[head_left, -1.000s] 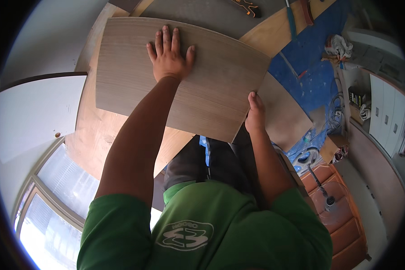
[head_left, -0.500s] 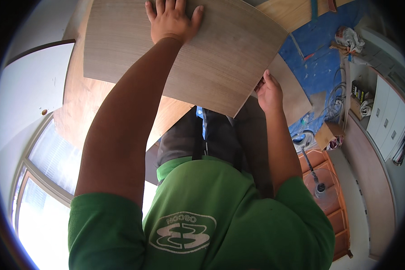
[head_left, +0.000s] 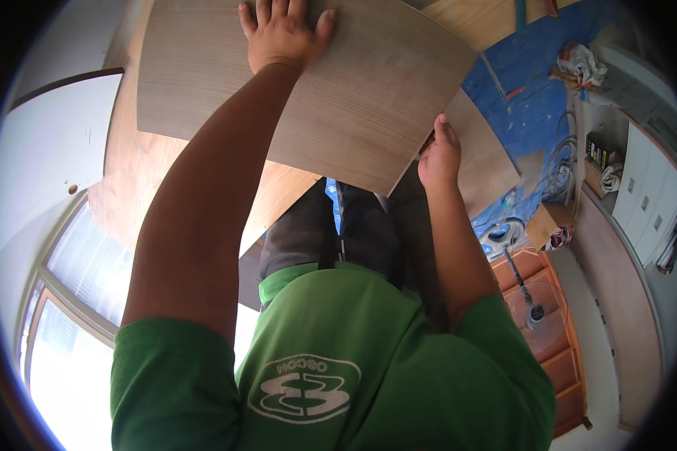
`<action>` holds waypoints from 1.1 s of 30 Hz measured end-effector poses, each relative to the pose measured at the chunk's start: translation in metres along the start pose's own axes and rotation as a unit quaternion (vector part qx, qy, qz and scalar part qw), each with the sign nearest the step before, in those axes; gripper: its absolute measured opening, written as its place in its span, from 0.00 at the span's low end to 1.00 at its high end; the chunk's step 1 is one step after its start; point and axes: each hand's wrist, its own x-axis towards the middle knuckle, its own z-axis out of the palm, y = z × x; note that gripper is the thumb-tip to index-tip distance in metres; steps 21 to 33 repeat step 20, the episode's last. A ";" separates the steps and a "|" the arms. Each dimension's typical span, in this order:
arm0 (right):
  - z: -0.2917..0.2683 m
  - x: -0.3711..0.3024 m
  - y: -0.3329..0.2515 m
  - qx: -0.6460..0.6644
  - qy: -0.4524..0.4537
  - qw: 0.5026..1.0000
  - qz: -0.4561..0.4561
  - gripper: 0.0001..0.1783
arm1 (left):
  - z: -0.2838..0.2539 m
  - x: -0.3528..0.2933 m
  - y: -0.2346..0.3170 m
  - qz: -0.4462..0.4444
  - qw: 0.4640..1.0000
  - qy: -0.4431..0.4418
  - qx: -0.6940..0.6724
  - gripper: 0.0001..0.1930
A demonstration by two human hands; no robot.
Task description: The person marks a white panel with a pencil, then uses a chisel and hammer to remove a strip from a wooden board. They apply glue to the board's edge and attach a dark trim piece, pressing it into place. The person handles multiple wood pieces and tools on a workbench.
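Note:
A large grey-brown wood-grain panel lies in front of me, over a lighter wood board. On its upper face my left hand rests flat, fingers spread. My right hand grips the panel's right edge, the thumb up along the side and the other fingers partly hidden beneath. Past that edge, a second panel of similar colour lies lower down.
Blue sheeting covers the floor to the right, with looped cables and an open cardboard box on that side. A standing fan is nearer. White drawers are far right; a white board with a round hole is left.
The panel has shifted very slightly left. My right hand has moved a little left along with its edge, and the left hand stays flat on the panel.

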 end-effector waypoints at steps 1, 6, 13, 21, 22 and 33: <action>0.000 0.000 0.000 0.000 0.002 1.000 -0.001 0.38 | 0.000 -0.001 0.000 -0.001 1.000 -0.001 0.001 0.40; -0.007 0.007 -0.006 0.028 -0.011 1.000 0.004 0.31 | 0.004 0.000 -0.002 -0.002 1.000 -0.009 0.007 0.41; 0.002 0.027 -0.021 0.125 -0.031 0.991 0.040 0.30 | 0.025 -0.002 -0.012 0.014 0.997 0.048 0.053 0.40; 0.004 0.030 -0.030 0.136 -0.072 0.986 0.060 0.35 | 0.023 -0.002 -0.010 -0.008 0.998 0.003 0.068 0.41; 0.004 0.030 -0.030 0.136 -0.072 0.986 0.060 0.35 | 0.023 -0.002 -0.010 -0.008 0.998 0.003 0.068 0.41; 0.004 0.030 -0.030 0.136 -0.072 0.986 0.060 0.35 | 0.023 -0.002 -0.010 -0.008 0.998 0.003 0.068 0.41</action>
